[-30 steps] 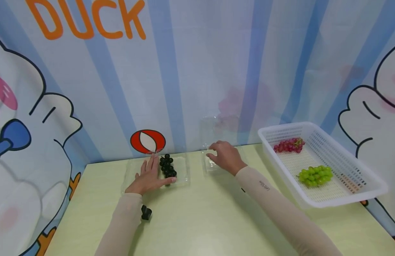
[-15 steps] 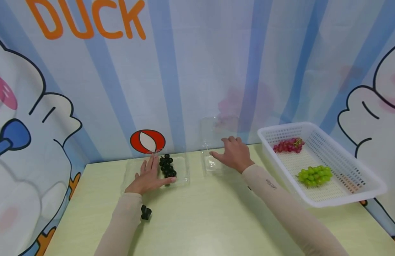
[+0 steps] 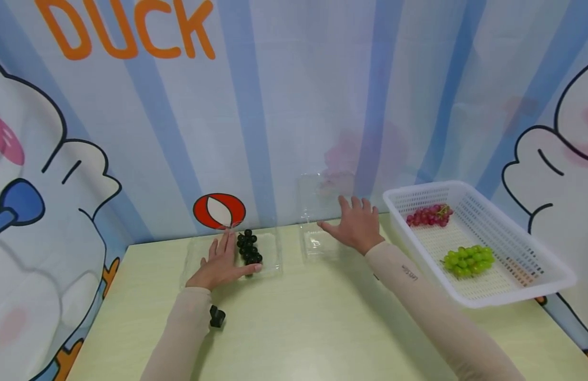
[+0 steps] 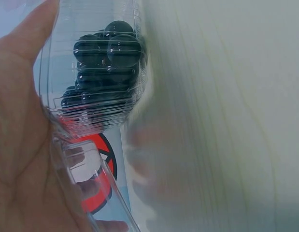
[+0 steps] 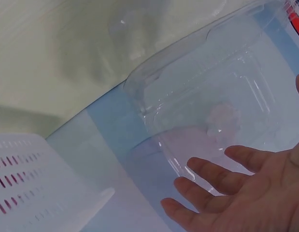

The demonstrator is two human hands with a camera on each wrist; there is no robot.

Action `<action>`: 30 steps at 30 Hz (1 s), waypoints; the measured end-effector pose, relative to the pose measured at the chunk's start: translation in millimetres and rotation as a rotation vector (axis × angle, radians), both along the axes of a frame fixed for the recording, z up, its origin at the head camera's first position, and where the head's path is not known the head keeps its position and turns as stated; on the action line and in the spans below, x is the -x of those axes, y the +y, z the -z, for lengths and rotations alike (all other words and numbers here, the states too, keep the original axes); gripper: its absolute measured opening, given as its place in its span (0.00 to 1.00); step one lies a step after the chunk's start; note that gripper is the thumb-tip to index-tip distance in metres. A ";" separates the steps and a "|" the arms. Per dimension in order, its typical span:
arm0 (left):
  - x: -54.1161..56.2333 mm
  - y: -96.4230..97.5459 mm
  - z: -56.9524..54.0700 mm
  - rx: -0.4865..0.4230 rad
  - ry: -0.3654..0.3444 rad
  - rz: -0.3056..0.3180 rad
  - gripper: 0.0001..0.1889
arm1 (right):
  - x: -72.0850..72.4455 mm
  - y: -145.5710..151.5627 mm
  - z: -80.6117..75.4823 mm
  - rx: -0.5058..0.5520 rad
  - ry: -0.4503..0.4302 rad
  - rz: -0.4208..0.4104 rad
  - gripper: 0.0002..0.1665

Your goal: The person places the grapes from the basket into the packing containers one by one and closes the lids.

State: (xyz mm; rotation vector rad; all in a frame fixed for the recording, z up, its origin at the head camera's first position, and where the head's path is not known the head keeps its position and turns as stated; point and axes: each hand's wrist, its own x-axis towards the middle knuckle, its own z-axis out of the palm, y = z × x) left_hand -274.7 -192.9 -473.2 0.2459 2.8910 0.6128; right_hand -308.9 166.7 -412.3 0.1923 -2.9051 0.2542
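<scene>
Dark grapes (image 3: 248, 248) lie in a clear plastic clamshell box (image 3: 273, 254) at the table's left. My left hand (image 3: 220, 267) rests along its left side with straight fingers and the thumb reaching toward the front. In the left wrist view, the palm (image 4: 19, 121) is against the clear plastic, beside the grapes (image 4: 106, 63). A second clear clamshell (image 3: 315, 243) stands near the back edge, its lid raised against the curtain; I see no fruit in it. My right hand (image 3: 353, 227), fingers spread, is by its right side and holds nothing. Whether it touches the plastic, I cannot tell.
On the right stands a white slotted basket (image 3: 508, 302) with red grapes (image 3: 429, 215) and green grapes (image 3: 469, 261) inside. A printed curtain (image 3: 303, 106) hangs right behind the table (image 3: 284, 328). A small black object (image 3: 217, 316) shows beside the left wrist.
My right hand has moved right across the second clear box, and its bent fingers have spread out. The left hand and the dark grapes have stayed in place.
</scene>
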 end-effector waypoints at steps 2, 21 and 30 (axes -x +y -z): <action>-0.4 0.0 -0.4 -0.002 0.001 0.000 0.69 | 1.2 3.9 -0.8 0.009 -0.004 0.002 0.59; -1.2 1.7 -1.7 -0.019 -0.009 0.006 0.69 | 5.2 50.0 -17.9 0.069 -0.040 0.034 0.59; -0.9 2.1 -3.6 -0.015 -0.016 -0.004 0.70 | 6.6 79.2 -21.3 0.084 -0.083 0.058 0.62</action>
